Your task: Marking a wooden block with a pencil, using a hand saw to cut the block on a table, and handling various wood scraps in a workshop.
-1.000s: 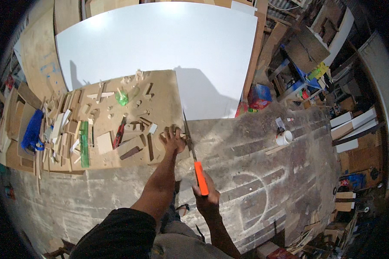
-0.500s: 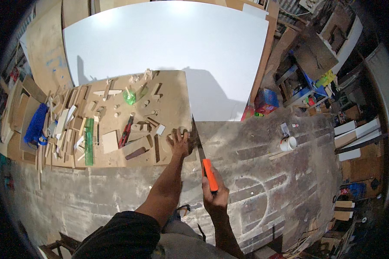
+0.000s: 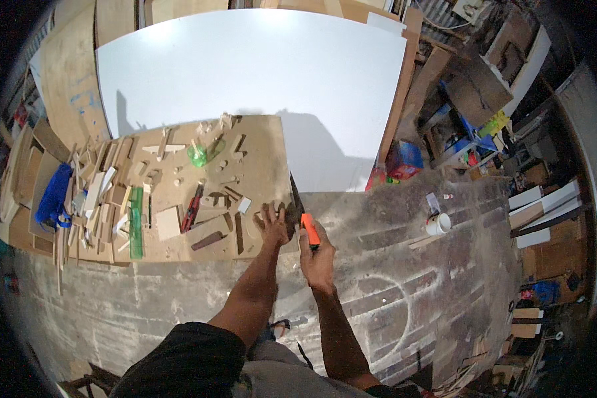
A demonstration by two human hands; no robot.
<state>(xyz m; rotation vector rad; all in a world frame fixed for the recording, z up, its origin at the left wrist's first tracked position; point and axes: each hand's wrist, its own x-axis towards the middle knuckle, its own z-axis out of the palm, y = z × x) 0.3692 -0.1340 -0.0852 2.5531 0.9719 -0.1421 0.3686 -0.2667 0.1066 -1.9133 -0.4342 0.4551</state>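
Observation:
My right hand (image 3: 317, 262) is closed around the orange handle of a handsaw (image 3: 310, 229); its dark blade runs forward along the right edge of a tan wooden work board (image 3: 249, 159). My left hand (image 3: 276, 229) rests at that edge just left of the blade, fingers apart and bent down onto the surface; what lies under them is hard to make out. Around it on the board are small wood offcuts (image 3: 244, 204), a red-and-black tool (image 3: 192, 209), a green cut plastic container (image 3: 197, 154) and a long green strip (image 3: 136, 222).
Behind the board stands a large white panel (image 3: 245, 66). Piled wood strips (image 3: 96, 199) and a blue mesh bundle (image 3: 53, 196) fill the left. On the floor (image 3: 378, 298) at right sits a white bucket (image 3: 438, 224); boards and clutter (image 3: 544, 212) line the right side.
My right hand and the saw have moved forward, away from me, so the orange handle is now close beside my left hand. My left hand stays at the board's edge.

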